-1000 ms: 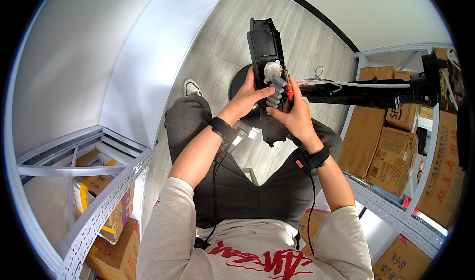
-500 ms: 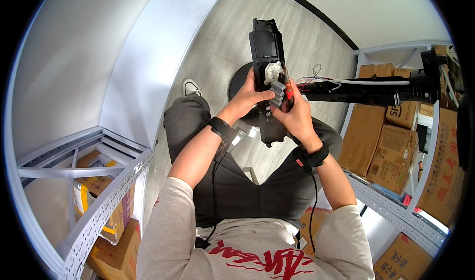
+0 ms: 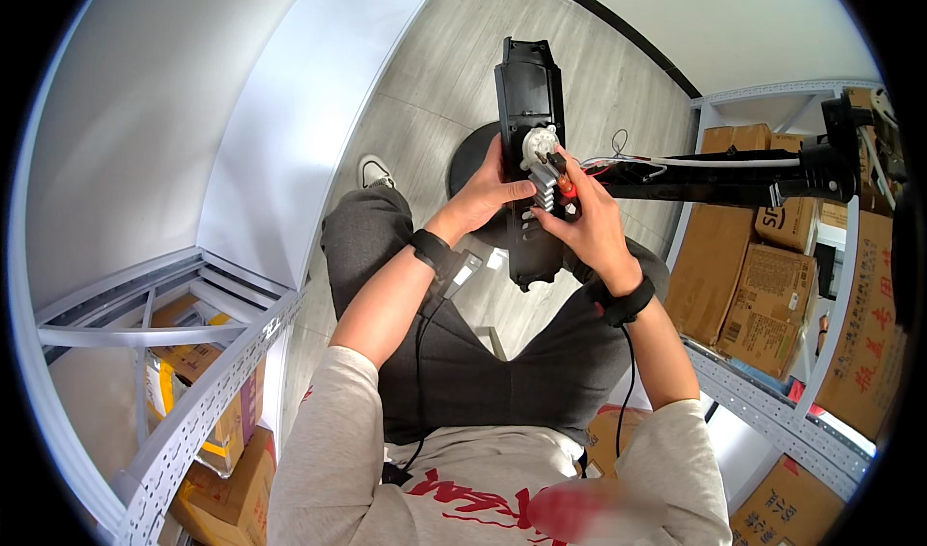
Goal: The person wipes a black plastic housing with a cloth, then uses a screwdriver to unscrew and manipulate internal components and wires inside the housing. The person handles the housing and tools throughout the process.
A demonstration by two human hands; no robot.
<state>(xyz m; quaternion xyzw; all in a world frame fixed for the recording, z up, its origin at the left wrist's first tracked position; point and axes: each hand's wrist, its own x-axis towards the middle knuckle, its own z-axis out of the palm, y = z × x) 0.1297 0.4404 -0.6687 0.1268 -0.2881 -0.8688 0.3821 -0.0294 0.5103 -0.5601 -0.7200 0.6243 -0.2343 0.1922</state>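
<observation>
My left hand (image 3: 480, 196) is closed round the left side of a long black plastic housing (image 3: 530, 90), held up over my lap. Its thumb presses on a grey ribbed metal block (image 3: 543, 185), which looks like a heat sink. Just above that block, a round white plastic part (image 3: 539, 144) sits in the housing. On the right side, my right hand (image 3: 594, 220) grips a screwdriver with a red and orange handle (image 3: 567, 188), its fingers bent over it beside the block. Fingers partly hide the tool, and its tip is hard to make out.
A black arm-like part (image 3: 715, 179) with loose wires reaches in from the right. Below the housing stands a round black base (image 3: 465, 160). Shelving with cardboard boxes (image 3: 768, 300) lines the right; a metal rack (image 3: 208, 392) with boxes is at left.
The screwdriver has tilted from nearly upright along the housing to a slant beside the ribbed block. My right hand has turned with it, and the housing has shifted slightly right.
</observation>
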